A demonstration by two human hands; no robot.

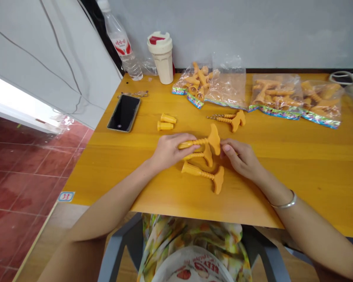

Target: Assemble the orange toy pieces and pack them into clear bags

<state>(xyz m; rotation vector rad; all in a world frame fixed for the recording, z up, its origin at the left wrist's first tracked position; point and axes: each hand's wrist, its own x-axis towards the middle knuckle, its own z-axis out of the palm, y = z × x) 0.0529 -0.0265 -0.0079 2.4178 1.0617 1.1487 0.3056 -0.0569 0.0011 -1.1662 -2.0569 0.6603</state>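
My left hand [174, 149] is closed around the sheathed end of an orange T-handled corkscrew [214, 139], whose handle points right. Just right of that handle is my right hand [239, 156], its thumb and fingers drawn together; whether anything is between them is hidden. A second sheathed corkscrew [207, 155] lies below the held one, partly covered by my left fingers. Nearer the table edge rests a third sheathed corkscrew [218, 180]. Farther back, two corkscrews [237, 120] lie with their metal spirals bare. Two loose yellow-orange sheaths [166, 126] lie beyond my left hand.
Clear bags of orange parts [275, 96] line the back of the wooden table [297, 172], with a flatter clear bag [226, 88] among them. At back left stand a water bottle [122, 45] and a lidded cup [162, 58]. A phone [124, 112] lies at left.
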